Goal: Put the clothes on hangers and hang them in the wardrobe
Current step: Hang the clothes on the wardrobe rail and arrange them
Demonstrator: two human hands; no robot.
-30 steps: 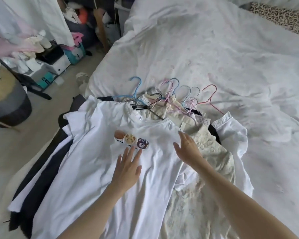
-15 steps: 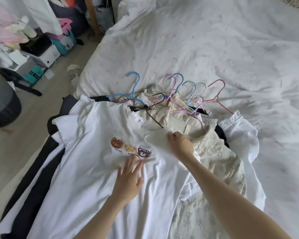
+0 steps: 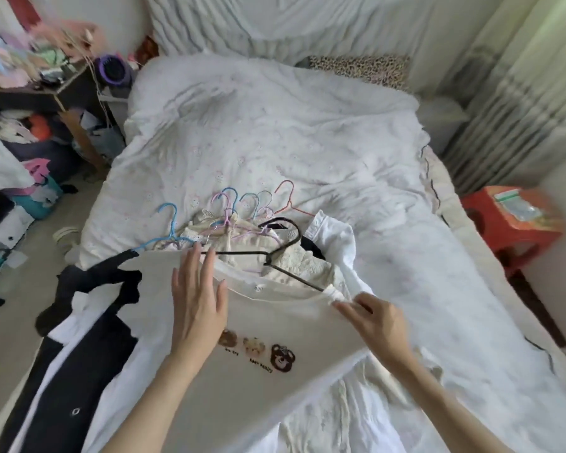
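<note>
A white T-shirt point(image 3: 275, 322) with three bear prints lies on top of a pile of clothes at the foot of the bed. A black hanger point(image 3: 288, 246) pokes out of its neck opening, hook pointing away. My left hand point(image 3: 198, 302) lies flat on the shirt's left shoulder with straight fingers. My right hand point(image 3: 370, 318) pinches the shirt's right shoulder where the hanger's arm ends. Several coloured hangers point(image 3: 242, 207) lie on the bed beyond the collar. Cream lace clothes point(image 3: 301, 259), a white shirt point(image 3: 334, 233) and black garments point(image 3: 89, 322) lie underneath.
The white duvet point(image 3: 275, 142) covers the bed. A red stool point(image 3: 510, 220) stands at the right. A cluttered desk point(image 3: 46, 89), boxes and bags point(image 3: 36, 197) crowd the floor at the left. Curtains point(image 3: 504, 76) hang at the right.
The black hanger now sits partly inside the T-shirt's neck. My left hand moved up from the prints to the left shoulder; my right hand moved to the right shoulder and pinches it. The camera tilted up.
</note>
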